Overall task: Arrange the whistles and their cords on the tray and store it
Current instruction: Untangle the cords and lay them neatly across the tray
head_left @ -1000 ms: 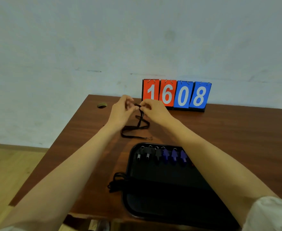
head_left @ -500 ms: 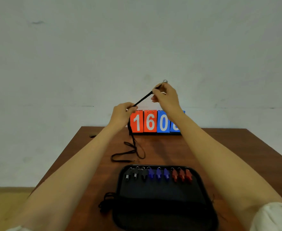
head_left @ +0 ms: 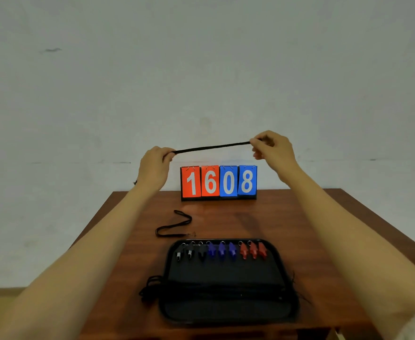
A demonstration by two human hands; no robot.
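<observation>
Both hands were raised above the tabletop (head_left: 311, 217), in front of a pale, matte wall (head_left: 201, 69). The left hand (head_left: 155, 165) was closed in a pinch on one end of a black cord (head_left: 212, 147); the right hand (head_left: 273, 148) pinched the other end between thumb and fingertips, remaining fingers curled. The cord was pulled taut and near-straight between them, its right end slightly higher. It appeared thin, woven and flat, possibly doubled; this could not be confirmed.

Tabletop: dark reddish-brown wood grain, smooth with slight sheen.

A black tray (head_left: 287, 271) sat on the near centre of the tabletop: rectangular, rounded corners, raised rim, matte surface. Along its far edge lay a row of nine small whistles, each with a small metal ring at the far end: three black whistles (head_left: 190, 252) at left, three blue whistles (head_left: 222, 251) in the middle, three red whistles (head_left: 253, 251) at right. The plastic looked smooth. Across the near half of the tray lay a band of dark cords (head_left: 226, 288), individual strands hard to separate against the black. A bundle of cord loops (head_left: 151, 287) spilled over the left rim onto the tabletop.

A second loose cord (head_left: 174, 225) lay on the tabletop just beyond the tray's far left corner, in an irregular loop, with a small metal clip at its near end.

A flip scoreboard (head_left: 218, 182) stood at the far edge of the tabletop: two orange-red cards, "1" and "6", and two blue cards, "0" and "8", on a black base.
</observation>
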